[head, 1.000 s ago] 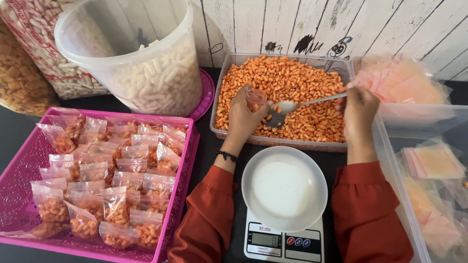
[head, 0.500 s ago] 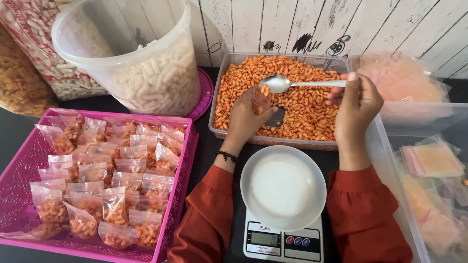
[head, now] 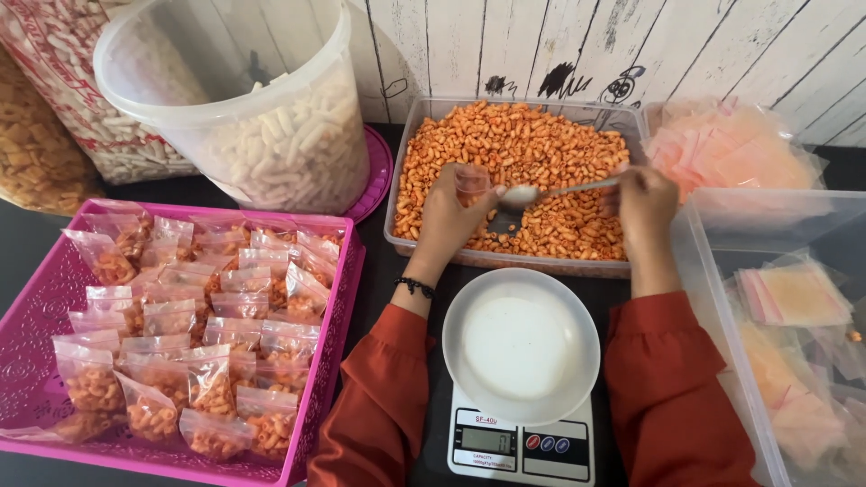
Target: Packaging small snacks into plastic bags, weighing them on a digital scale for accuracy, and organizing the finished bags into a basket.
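Note:
My left hand (head: 444, 219) holds a small clear plastic bag (head: 471, 183) upright over a clear tub (head: 400, 168) filled with orange macaroni snacks (head: 541, 149). My right hand (head: 643, 203) grips a metal spoon (head: 528, 193) by its handle. The spoon's bowl lies low among the snacks, just right of the bag's mouth. Both arms wear rust-red sleeves, and a dark bracelet sits on the left wrist.
A white bowl (head: 520, 344) rests on a digital scale (head: 515, 444) in front of me. A pink tray (head: 27, 335) of filled snack bags is at left. Behind it stands a clear bucket (head: 244, 99) of white snacks. Clear boxes (head: 753, 216) of empty bags are at right.
The spoon was lifted up to the bag's mouth half a second ago. It has since dropped back down into the snacks, and my right hand has lowered with it.

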